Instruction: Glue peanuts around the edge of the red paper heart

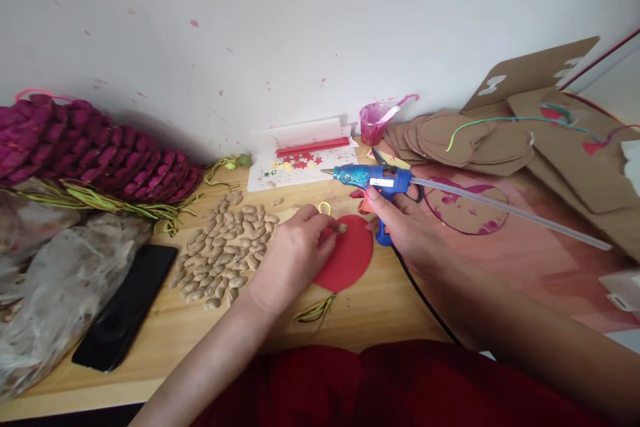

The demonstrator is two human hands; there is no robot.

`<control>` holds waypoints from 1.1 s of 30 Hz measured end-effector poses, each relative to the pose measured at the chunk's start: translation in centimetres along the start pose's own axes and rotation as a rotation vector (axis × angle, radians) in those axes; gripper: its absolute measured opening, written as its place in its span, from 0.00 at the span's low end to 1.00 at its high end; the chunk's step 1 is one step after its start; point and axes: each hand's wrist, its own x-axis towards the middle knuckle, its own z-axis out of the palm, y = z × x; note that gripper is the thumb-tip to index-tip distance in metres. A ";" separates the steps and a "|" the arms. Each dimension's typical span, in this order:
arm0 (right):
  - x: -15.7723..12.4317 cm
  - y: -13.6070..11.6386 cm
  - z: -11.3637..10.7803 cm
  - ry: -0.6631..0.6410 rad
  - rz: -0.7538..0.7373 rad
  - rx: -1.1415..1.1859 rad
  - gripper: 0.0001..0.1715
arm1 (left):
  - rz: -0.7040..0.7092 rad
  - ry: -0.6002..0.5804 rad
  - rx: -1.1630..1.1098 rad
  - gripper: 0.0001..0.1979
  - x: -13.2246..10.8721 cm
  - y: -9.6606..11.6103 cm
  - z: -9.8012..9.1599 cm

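My left hand (295,250) rests on the wooden table (380,307) and pinches a small peanut shell (342,228) at the top edge of a red paper disc (353,257). A yellow loop (325,207) sticks up at the disc's top and green-yellow strings (315,311) trail from under its bottom. My right hand (407,223) grips a blue hot glue gun (375,179), nozzle pointing left above the disc. A long clear glue stick (510,211) pokes out of its back to the right. Its black cord (420,293) runs toward me.
A heap of peanut shells (223,247) lies left of the disc. A black phone (127,303) and a plastic bag (55,293) lie at the left. Magenta scaly crafts (95,153) are stacked by the wall. Star sheet (300,160), pink cup (373,122), cardboard cut-outs (500,137) stand behind.
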 end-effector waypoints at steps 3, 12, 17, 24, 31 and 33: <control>0.4 0.5 -0.4 -0.049 -0.073 -0.084 0.27 | 0.010 0.003 0.069 0.07 0.1 0.1 0.5; 0.4 0.2 -0.7 -0.110 -0.144 -0.178 0.26 | 0.041 0.007 0.205 0.05 0.1 0.1 0.8; 0.3 -0.1 -0.6 -0.102 -0.127 -0.194 0.28 | 0.040 -0.016 0.226 0.06 0.2 0.4 0.8; 0.3 0.0 -0.6 -0.116 -0.145 -0.194 0.28 | 0.042 -0.019 0.279 0.06 0.2 0.5 1.1; 0.3 0.0 -0.7 -0.128 -0.145 -0.220 0.27 | 0.046 0.009 0.295 0.05 0.3 0.5 1.3; 0.3 0.0 -0.6 -0.122 -0.145 -0.221 0.27 | 0.039 0.000 0.295 0.05 0.4 0.4 1.3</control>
